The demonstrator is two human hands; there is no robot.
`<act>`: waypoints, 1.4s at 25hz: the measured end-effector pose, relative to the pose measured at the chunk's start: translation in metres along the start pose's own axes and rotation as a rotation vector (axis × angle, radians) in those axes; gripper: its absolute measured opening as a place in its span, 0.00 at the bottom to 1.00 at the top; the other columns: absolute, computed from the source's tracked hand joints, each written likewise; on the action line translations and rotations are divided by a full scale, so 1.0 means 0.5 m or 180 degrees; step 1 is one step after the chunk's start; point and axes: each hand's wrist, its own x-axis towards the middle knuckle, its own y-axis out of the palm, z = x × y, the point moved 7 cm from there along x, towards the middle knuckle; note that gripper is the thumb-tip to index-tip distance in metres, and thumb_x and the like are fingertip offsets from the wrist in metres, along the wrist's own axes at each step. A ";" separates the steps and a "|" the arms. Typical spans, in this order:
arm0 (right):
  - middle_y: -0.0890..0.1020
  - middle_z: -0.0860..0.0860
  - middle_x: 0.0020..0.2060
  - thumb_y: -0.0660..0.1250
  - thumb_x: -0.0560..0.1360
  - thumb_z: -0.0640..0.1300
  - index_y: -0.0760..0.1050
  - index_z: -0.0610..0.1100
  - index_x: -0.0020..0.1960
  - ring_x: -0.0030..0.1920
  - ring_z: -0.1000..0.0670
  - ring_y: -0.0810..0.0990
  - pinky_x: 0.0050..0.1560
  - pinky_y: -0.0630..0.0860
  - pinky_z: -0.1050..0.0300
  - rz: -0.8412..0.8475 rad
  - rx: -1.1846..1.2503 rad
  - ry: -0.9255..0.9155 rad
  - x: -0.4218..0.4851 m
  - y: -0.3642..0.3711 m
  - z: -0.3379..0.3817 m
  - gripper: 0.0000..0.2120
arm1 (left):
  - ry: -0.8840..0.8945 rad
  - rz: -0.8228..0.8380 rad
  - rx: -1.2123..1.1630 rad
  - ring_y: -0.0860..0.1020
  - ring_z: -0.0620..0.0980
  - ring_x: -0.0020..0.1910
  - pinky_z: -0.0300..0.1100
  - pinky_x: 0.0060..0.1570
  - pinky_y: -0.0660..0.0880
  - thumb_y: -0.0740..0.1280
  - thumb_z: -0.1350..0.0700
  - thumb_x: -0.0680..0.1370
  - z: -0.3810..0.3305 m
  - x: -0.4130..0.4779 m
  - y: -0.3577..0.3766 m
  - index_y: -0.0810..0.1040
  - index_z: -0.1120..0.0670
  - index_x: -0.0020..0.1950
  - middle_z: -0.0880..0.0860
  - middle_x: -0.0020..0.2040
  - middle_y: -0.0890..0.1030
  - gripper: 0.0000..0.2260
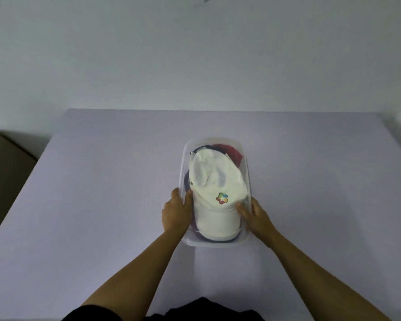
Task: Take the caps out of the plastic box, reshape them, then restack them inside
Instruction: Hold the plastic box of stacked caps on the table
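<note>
A clear plastic box [214,244] stands in the middle of the table. On top inside lies a white cap [214,191] with a coloured logo, its brim towards me. A red cap [227,150] and a dark cap [198,149] show beneath it at the far end. My left hand [175,212] grips the box's left wall, thumb inside against the white cap. My right hand [252,214] grips the right wall, thumb inside touching the cap's brim edge.
The table [102,193] is covered in pale lilac cloth and runs up to a plain wall. A brown cardboard box [2,165] sits beside the table's left edge.
</note>
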 end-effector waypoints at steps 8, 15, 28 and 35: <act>0.72 0.50 0.67 0.65 0.73 0.57 0.62 0.49 0.71 0.65 0.46 0.72 0.66 0.69 0.45 0.0008 0.0314 0.0251 0.004 -0.016 -0.047 0.30 | -0.0163 0.0056 0.0028 0.76 0.60 0.61 0.53 0.61 0.72 0.53 0.41 0.80 -0.012 -0.025 0.042 0.61 0.54 0.73 0.56 0.65 0.76 0.26; 0.73 0.46 0.66 0.61 0.76 0.58 0.61 0.48 0.71 0.63 0.43 0.73 0.58 0.70 0.51 -0.0362 0.0089 0.0288 -0.010 -0.017 -0.044 0.27 | -0.0436 0.0036 -0.0218 0.75 0.55 0.55 0.47 0.56 0.73 0.64 0.43 0.77 0.054 -0.061 0.041 0.69 0.60 0.65 0.59 0.62 0.74 0.25; 0.74 0.44 0.64 0.59 0.76 0.60 0.62 0.46 0.71 0.62 0.40 0.73 0.60 0.70 0.48 -0.0582 -0.0302 0.0273 -0.015 -0.016 -0.038 0.28 | -0.0834 0.0118 -0.0340 0.60 0.48 0.26 0.38 0.28 0.59 0.71 0.46 0.72 0.081 -0.107 0.025 0.59 0.55 0.26 0.51 0.25 0.60 0.26; 0.74 0.43 0.64 0.59 0.76 0.60 0.62 0.45 0.71 0.63 0.39 0.73 0.61 0.70 0.47 -0.0619 -0.0375 0.0278 -0.017 -0.013 -0.038 0.29 | -0.1160 0.0418 -0.0561 0.63 0.49 0.29 0.40 0.28 0.61 0.73 0.49 0.71 0.097 -0.091 0.027 0.67 0.59 0.31 0.53 0.29 0.63 0.20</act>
